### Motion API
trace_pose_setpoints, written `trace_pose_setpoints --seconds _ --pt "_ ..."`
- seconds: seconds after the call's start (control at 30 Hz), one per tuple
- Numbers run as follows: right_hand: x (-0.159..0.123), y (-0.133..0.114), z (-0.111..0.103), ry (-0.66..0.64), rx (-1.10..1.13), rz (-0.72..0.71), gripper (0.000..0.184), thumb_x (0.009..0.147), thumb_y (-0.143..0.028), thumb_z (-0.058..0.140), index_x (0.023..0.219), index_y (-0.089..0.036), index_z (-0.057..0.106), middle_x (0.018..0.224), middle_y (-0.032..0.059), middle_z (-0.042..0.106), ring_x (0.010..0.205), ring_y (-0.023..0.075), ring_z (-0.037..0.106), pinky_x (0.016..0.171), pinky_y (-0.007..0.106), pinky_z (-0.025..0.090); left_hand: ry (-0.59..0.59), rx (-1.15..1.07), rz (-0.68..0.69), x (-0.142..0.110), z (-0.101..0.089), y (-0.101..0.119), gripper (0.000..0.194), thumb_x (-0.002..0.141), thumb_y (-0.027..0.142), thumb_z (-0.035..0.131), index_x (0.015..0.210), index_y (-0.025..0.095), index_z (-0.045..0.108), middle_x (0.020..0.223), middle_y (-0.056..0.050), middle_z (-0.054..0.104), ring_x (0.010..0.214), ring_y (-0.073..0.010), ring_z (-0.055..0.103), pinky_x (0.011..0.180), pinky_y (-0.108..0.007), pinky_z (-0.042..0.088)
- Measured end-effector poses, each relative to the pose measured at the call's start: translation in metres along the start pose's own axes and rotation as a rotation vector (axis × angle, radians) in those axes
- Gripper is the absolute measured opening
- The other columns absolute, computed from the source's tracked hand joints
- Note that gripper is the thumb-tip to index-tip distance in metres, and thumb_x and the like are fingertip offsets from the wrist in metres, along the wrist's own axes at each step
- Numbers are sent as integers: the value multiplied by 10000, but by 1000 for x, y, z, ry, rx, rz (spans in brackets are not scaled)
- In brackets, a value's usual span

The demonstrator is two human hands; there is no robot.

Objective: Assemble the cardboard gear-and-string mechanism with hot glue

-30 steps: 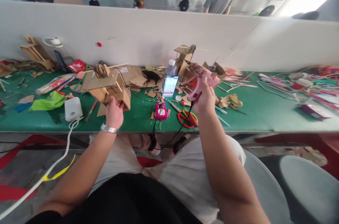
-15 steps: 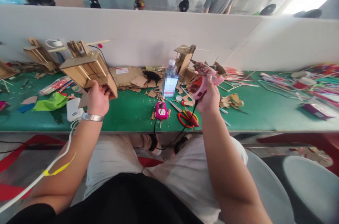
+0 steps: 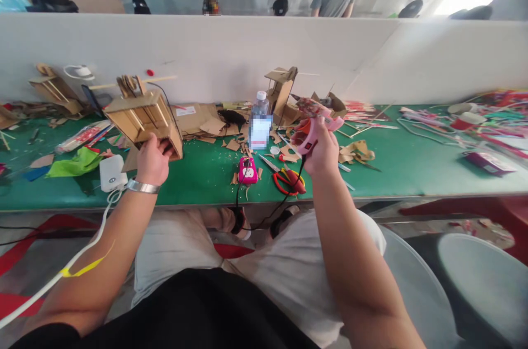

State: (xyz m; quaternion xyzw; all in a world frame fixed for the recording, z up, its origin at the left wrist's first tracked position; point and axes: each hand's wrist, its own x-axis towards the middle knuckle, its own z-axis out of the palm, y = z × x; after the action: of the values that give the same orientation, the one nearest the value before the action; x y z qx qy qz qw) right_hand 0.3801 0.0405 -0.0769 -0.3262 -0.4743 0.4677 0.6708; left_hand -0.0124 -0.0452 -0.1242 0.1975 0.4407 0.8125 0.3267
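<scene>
My left hand (image 3: 152, 162) is closed on the lower edge of a cardboard box model (image 3: 140, 104), an open frame with thin wooden sticks across it and cardboard pieces standing on top. The model is held tilted over the left part of the table. On the right, my right hand (image 3: 324, 151) wraps round the handle of a pink glue gun (image 3: 310, 139), whose black cord runs down past the table edge. The gun's front end points up and to the left, above scraps. Below it lie red-and-yellow handled scissors (image 3: 284, 179) and a pink box-shaped device (image 3: 248, 171).
On the green table (image 3: 206, 184) are a phone (image 3: 260, 132), a bottle (image 3: 260, 104), a white power adapter (image 3: 113, 173), green cloth (image 3: 74, 165) and cardboard scraps. Another cardboard model (image 3: 281, 90) stands behind. A white partition (image 3: 231, 52) rises at the back, with people beyond it.
The left hand has lowered the cardboard box model slightly and shifted it a little to the right. The right hand keeps its grip on the glue gun. The whole view has shifted slightly.
</scene>
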Motion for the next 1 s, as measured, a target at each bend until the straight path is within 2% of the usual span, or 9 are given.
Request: trace_pose_setpoints --seconds 0.1,0.2,0.3,0.43,0.57,0.77,0.9,1.0 --pt "-3 1 3 4 2 -9 481 881 -714 719 901 -233 708 878 41 719 792 250 758 689 420 594 61 20 -30 -18 -18 -24 221 988 403 716 930 221 606 923 -12 704 861 -166 682 897 -345 560" --pt "-6 3 5 13 10 -3 483 847 -715 752 888 -235 719 850 30 717 687 202 699 614 370 540 125 34 -24 -27 -36 -38 248 955 412 753 917 230 589 893 5 693 840 -157 672 849 -316 555" --pt "-9 6 5 17 -1 10 470 840 -707 768 878 -241 728 855 31 737 634 182 652 591 363 525 175 41 6 -30 -50 -39 203 963 393 732 937 243 598 868 18 687 832 -150 664 812 -291 554" --pt "-12 8 1 32 -4 30 478 789 -722 808 856 -252 742 817 23 748 656 202 675 614 385 592 183 50 10 -33 -60 -37 186 950 373 739 924 240 612 882 10 707 856 -152 672 804 -285 550" --pt "-14 10 -1 37 9 38 491 767 -728 830 857 -252 749 813 26 748 757 240 739 673 421 648 108 42 -43 -52 -58 -49 280 880 442 814 937 236 634 906 -4 732 884 -171 687 838 -321 549" --pt "-13 16 -8 43 -23 43 469 820 -703 800 872 -241 736 794 29 739 739 233 737 646 403 633 -58 -1 -107 -86 -34 -74 482 738 575 916 964 231 666 948 -29 754 908 -205 704 903 -402 566" --pt "-12 16 -8 62 -10 56 480 788 -698 828 863 -231 744 793 19 741 605 178 661 524 338 551 -84 -18 -81 -80 -26 -64 475 749 607 897 915 231 657 946 -34 755 927 -210 707 904 -398 574" --pt "-12 15 -7 75 9 50 477 782 -692 835 877 -232 751 800 14 747 581 163 631 493 319 515 -32 -4 -25 -65 -34 -50 428 770 559 892 916 241 645 953 -22 751 931 -196 693 895 -368 564"
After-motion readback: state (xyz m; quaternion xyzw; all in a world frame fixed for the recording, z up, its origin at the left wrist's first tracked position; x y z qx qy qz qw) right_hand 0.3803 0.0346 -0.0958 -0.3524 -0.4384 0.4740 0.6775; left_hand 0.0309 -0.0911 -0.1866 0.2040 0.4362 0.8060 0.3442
